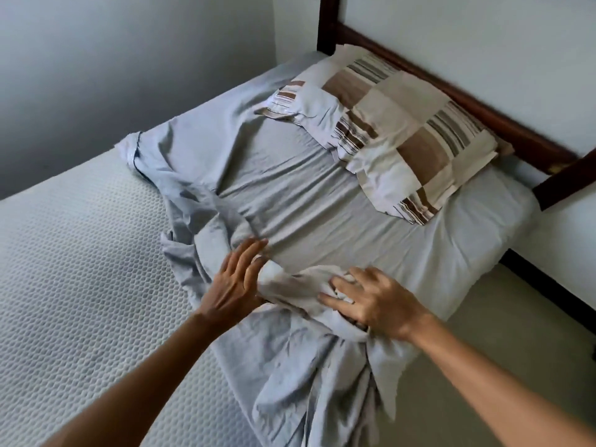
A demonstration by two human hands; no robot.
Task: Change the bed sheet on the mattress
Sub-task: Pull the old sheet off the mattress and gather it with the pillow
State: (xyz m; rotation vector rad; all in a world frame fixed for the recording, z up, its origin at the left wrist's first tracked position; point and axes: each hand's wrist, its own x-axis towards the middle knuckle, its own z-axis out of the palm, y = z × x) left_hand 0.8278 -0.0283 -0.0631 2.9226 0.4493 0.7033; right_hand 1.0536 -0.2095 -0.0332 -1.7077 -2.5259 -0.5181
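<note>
**Left hand**: fingers straight and together, laid flat against the left side of a bunched roll of sheet. Nothing is clasped; the hand is released and only touches the cloth.

**Right hand**: fingers bent and spread, sunk into the same roll from the right, with cloth bulging between them. It is grasping the bunch. Both forearms reach in from the lower edge of the view.

**Sheet**: pale blue-grey and heavily creased. The gathered roll lies between the two hands near the right edge of the bed. Beyond the hands the sheet lies across the head end of the mattress and runs under the pillow. On the far left side a loose corner with a dark trim is folded back on top of the bed. Below the hands a long fold of the sheet trails down over the near side.

**Mattress**: white with a quilted honeycomb pattern, bare across the left and lower part of the view, where the sheet is already pulled off.

**Pillow**: patchwork case in cream, brown and stripes, lying on the sheet at the head end, just beside the headboard.

**Headboard**: dark wood, standing against a pale wall.

**Floor**: light-coloured, visible to the right of the bed.
</note>
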